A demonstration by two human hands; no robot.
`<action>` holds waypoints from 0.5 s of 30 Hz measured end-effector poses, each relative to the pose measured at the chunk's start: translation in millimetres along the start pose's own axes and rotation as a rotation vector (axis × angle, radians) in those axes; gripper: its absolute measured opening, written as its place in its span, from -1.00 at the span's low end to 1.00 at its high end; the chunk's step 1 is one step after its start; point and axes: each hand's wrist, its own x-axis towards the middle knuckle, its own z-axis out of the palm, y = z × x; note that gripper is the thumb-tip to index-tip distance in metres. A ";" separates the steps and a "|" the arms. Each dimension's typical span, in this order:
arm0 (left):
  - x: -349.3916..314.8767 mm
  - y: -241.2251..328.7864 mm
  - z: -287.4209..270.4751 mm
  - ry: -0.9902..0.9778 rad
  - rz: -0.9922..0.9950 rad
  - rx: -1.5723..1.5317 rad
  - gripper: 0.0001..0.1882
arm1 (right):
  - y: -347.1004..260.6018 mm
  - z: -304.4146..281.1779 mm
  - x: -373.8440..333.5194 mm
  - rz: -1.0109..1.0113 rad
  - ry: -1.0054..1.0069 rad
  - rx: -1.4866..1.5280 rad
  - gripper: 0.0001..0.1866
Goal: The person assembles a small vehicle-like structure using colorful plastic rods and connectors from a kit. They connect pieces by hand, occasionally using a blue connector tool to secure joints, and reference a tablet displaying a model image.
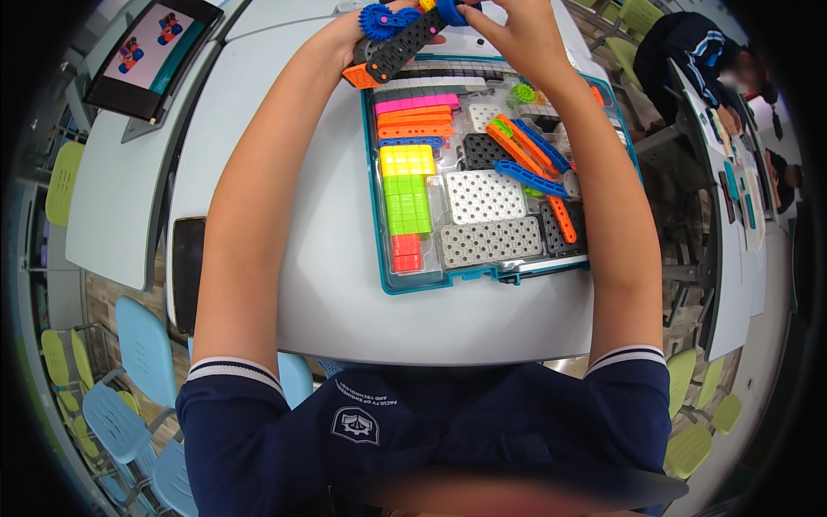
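Navy short-sleeved shirt (413, 431), white-striped sleeve cuffs (233, 369), white chest crest (355, 425).

A dark-framed tablet screen (153, 53) stands propped far left, showing colourful models.

Grey table (345, 293): teal parts tray (383, 258), black phone (187, 267).

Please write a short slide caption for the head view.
Both hands, left hand and right hand, hold a toy assembly above a parts tray.
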 end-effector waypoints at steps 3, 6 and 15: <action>-2.2 2.7 4.6 0.080 -0.031 0.091 -0.25 | -0.8 0.8 0.4 -0.046 0.004 -0.020 -0.85; -5.3 6.7 7.9 0.080 0.000 0.183 -0.23 | -1.2 1.7 0.4 -0.053 -0.006 -0.039 -0.85; -2.5 2.0 -3.0 0.172 0.047 0.314 -0.21 | -4.7 5.0 1.3 -0.068 -0.016 -0.039 -0.86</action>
